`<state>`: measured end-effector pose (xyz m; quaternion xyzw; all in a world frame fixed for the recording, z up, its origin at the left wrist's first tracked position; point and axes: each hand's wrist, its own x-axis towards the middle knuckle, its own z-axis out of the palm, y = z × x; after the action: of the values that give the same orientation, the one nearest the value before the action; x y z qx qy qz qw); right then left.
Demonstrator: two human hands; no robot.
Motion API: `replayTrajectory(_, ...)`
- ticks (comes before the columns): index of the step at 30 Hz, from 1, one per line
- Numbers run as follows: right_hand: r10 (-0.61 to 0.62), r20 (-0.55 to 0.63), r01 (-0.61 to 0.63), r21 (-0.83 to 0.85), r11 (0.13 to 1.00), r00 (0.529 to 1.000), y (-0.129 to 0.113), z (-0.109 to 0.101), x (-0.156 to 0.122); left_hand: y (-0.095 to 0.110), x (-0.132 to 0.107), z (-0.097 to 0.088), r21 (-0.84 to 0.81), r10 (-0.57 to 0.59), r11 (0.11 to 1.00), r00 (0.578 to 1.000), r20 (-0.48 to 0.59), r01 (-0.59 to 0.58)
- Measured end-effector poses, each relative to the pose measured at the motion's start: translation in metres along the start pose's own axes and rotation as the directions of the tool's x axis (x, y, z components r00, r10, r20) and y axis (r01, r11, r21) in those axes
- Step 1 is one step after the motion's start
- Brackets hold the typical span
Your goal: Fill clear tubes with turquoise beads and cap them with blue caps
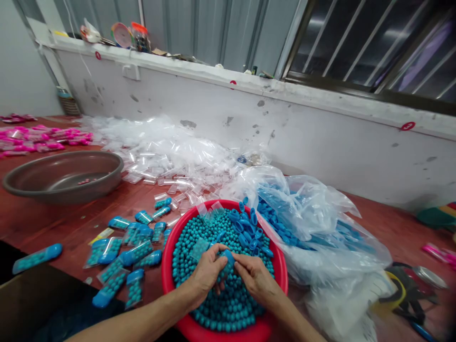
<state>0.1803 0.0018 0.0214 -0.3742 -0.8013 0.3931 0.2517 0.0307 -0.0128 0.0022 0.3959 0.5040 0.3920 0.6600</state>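
Fingers of my left hand (206, 273) and right hand (257, 280) pinch a small blue-capped clear plastic tube (228, 260) between them, cap tilted upward, above teal beads (228, 308) in a red plastic bowl (166, 270).

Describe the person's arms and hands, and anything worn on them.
The left forearm and right forearm are bare to the frame edge; no sleeves show. The left hand and right hand wear no gloves, and no rings, watch or bracelets are visible.
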Motion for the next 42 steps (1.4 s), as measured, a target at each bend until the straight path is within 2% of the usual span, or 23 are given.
replayTrajectory(3,0.012,0.024,-0.012,0.015,1.0,1.0,0.002,-0.007,0.0,0.002,-0.002,-0.002,0.013,0.019,1.0,1.0,0.002,-0.019)
replayTrajectory(5,0.112,0.039,-0.116,0.13,0.985,0.993,0.007,-0.013,0.002,0.005,-0.004,-0.005,0.018,0.031,0.999,0.997,0.065,-0.032)
replayTrajectory(7,0.243,0.042,-0.244,0.324,0.914,0.969,0.012,-0.017,0.006,0.009,-0.006,-0.009,0.046,0.046,0.998,0.99,0.134,-0.053)
replayTrajectory(9,0.334,-0.002,-0.293,0.478,0.828,0.942,0.015,-0.016,0.012,0.011,-0.008,-0.011,0.09,0.059,0.993,0.985,0.164,-0.075)
replayTrajectory(12,0.38,-0.118,-0.268,0.523,0.809,0.918,0.012,-0.01,0.019,0.012,-0.011,-0.01,0.146,0.089,0.984,0.988,0.123,-0.106)
replayTrajectory(14,0.36,-0.162,-0.242,0.491,0.837,0.919,0.005,-0.004,0.02,0.013,-0.013,-0.007,0.182,0.127,0.973,0.989,0.07,-0.138)
replayTrajectory(16,0.282,-0.148,-0.204,0.399,0.894,0.948,-0.003,0.003,0.018,0.013,-0.013,-0.003,0.206,0.153,0.967,0.988,0.016,-0.153)
replayTrajectory(20,0.113,-0.069,-0.109,0.068,0.992,0.991,-0.013,0.016,0.008,0.014,-0.012,0.0,0.212,0.252,0.95,0.964,-0.089,-0.229)
replayTrajectory(23,0.091,-0.094,-0.104,-0.142,0.984,0.991,-0.015,0.026,0.004,0.013,-0.01,-0.001,0.213,0.32,0.931,0.944,-0.084,-0.297)
replayTrajectory(26,0.075,-0.158,-0.12,-0.3,0.946,0.985,-0.017,0.033,0.004,0.011,-0.009,-0.001,0.199,0.292,0.941,0.955,-0.058,-0.276)
replayTrajectory(29,0.019,-0.196,-0.098,-0.405,0.909,0.98,-0.018,0.038,0.003,0.01,-0.009,0.003,0.189,0.254,0.953,0.964,-0.082,-0.235)
replayTrajectory(33,0.022,-0.217,-0.116,-0.43,0.895,0.976,-0.019,0.043,0.002,0.009,-0.009,0.009,0.201,0.213,0.961,0.971,-0.108,-0.189)
replayTrajectory(35,0.062,-0.216,-0.148,-0.412,0.899,0.974,-0.021,0.044,0.002,0.011,-0.01,0.008,0.248,0.235,0.947,0.967,-0.095,-0.206)
replayTrajectory(37,0.091,-0.144,-0.139,-0.368,0.919,0.985,-0.022,0.044,0.002,0.014,-0.012,0.001,0.321,0.292,0.911,0.955,-0.059,-0.259)
replayTrajectory(40,0.092,-0.006,-0.09,-0.262,0.961,0.996,-0.019,0.039,0.002,0.025,-0.023,-0.029,0.479,0.347,0.827,0.938,-0.024,-0.293)
replayTrajectory(42,0.104,0.014,-0.099,-0.189,0.977,0.995,-0.012,0.033,0.001,0.035,-0.035,-0.06,0.621,0.347,0.748,0.936,-0.065,-0.234)
